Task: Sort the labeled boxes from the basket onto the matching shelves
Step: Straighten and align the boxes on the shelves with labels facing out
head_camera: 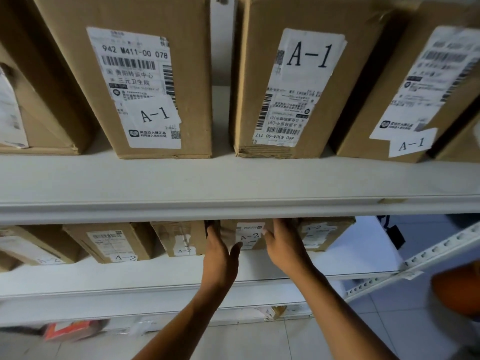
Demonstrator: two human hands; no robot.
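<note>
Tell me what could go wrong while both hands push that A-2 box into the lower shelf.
1. The A-2 box sits tight between the neighbouring box on its left and the one on its right; pushing could shove either askew.
2. The left hand and right hand reach under the upper shelf edge, so knuckles may scrape it.

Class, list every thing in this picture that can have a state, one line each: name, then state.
A-2 box: upright on lower shelf, gripped on both sides.
Left hand: on the box's left side.
Right hand: on the box's right side.
A-1 boxes: upright on upper shelf.
Lower shelf: partly filled.
</note>
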